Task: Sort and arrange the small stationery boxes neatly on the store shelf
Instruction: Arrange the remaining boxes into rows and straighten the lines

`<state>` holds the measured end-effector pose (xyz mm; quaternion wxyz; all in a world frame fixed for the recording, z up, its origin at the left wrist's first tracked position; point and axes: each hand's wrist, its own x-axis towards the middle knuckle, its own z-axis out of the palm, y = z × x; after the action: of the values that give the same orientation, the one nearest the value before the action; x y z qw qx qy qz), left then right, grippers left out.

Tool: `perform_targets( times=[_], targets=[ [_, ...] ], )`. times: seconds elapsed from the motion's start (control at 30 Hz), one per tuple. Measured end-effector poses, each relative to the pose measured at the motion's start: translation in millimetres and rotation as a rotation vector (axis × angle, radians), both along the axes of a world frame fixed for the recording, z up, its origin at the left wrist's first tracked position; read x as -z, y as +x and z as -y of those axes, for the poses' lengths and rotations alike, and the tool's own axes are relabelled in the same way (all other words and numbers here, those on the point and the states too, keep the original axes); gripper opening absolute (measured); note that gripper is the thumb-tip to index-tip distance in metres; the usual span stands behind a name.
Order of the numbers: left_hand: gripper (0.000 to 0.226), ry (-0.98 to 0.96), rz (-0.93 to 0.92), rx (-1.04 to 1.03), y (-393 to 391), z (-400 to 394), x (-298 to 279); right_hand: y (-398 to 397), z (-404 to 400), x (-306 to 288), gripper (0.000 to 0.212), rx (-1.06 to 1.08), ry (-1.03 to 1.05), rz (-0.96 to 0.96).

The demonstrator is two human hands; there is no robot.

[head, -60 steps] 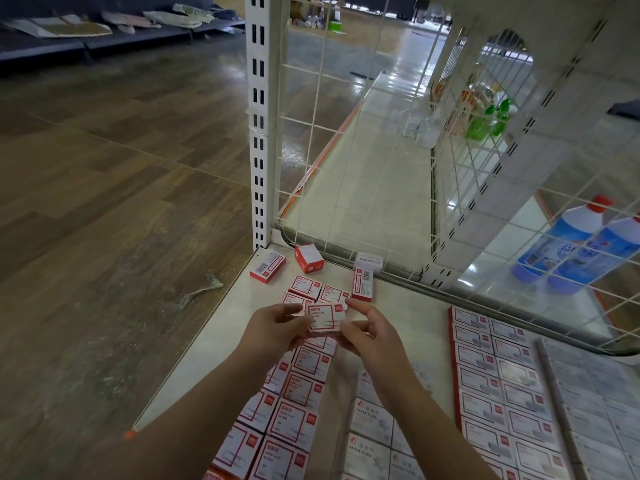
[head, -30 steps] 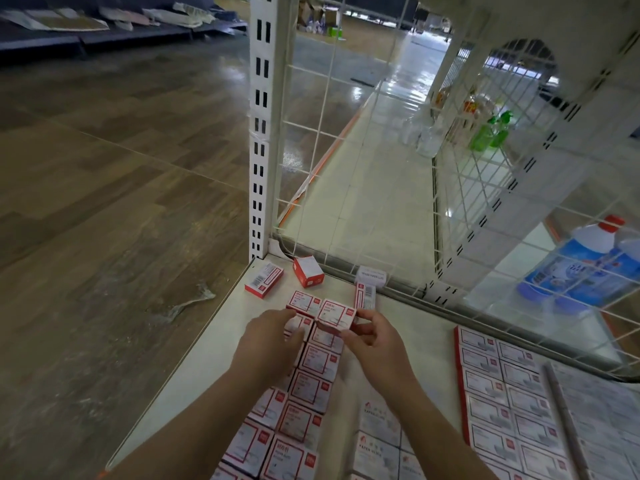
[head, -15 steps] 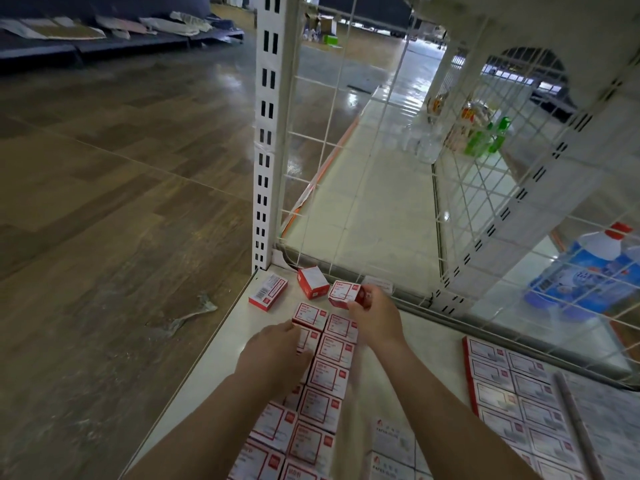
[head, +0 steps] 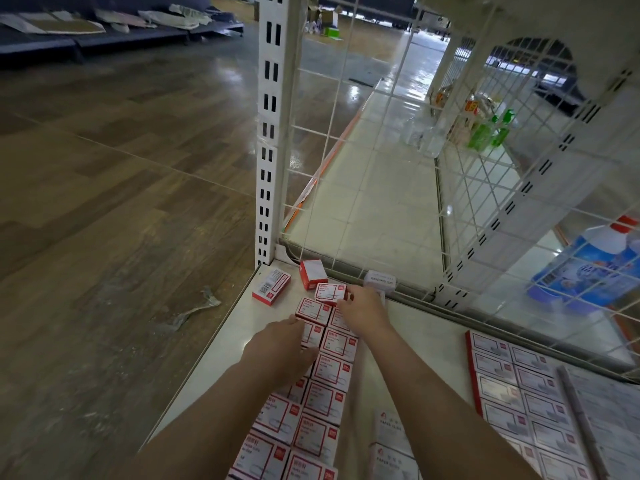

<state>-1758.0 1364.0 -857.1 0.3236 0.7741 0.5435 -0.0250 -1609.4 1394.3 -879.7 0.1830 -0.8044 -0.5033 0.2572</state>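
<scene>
Red-white box [head: 330, 292] in right hand [head: 363, 311] grip; left hand [head: 282, 348] flat on rows [head: 325, 379].

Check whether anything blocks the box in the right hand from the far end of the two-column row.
Nothing visible does. The right hand holds the small red-and-white cardboard box right at the row's far end; the tilted red box sits just beyond, apart.

- A shop: white metal store shelf [head: 221, 337] with a slotted upright [head: 269, 133] and wire-grid back panel [head: 363, 168]
- Identical red-and-white stationery boxes [head: 332, 375] laid in rows on it
- Cleaning bottles [head: 588, 271] stocked beyond the grid, by the shelf's far right corner
- Wood-look floor [head: 104, 168] of a wide aisle
</scene>
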Motion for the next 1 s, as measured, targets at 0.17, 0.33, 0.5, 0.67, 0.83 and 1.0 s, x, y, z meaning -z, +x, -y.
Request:
perform_targets(
  times=[0.17,0.33,0.5,0.67,0.83,1.0],
  targets=[
    [0.053,-0.003,0.006,0.008,0,-1,2,-9,-1,5,0.014,-0.009,-0.024,-0.068],
    [0.057,-0.009,0.01,0.01,-1,-1,4,-8,2,3,0.015,-0.061,-0.021,-0.08],
    [0.057,0.014,0.071,-0.031,-3,-3,6,-9,3,4,0.012,-0.06,-0.015,-0.091],
    [0.061,0.034,0.048,-0.03,-4,-5,8,-11,5,10,0.015,-0.044,0.012,-0.032],
    [0.062,-0.005,0.052,-0.023,-1,-9,11,-11,10,12,0.02,-0.037,0.039,-0.038],
    [0.065,-0.03,0.031,-0.014,0,-11,13,-8,12,13,0.021,-0.058,0.031,-0.1]
  ],
)
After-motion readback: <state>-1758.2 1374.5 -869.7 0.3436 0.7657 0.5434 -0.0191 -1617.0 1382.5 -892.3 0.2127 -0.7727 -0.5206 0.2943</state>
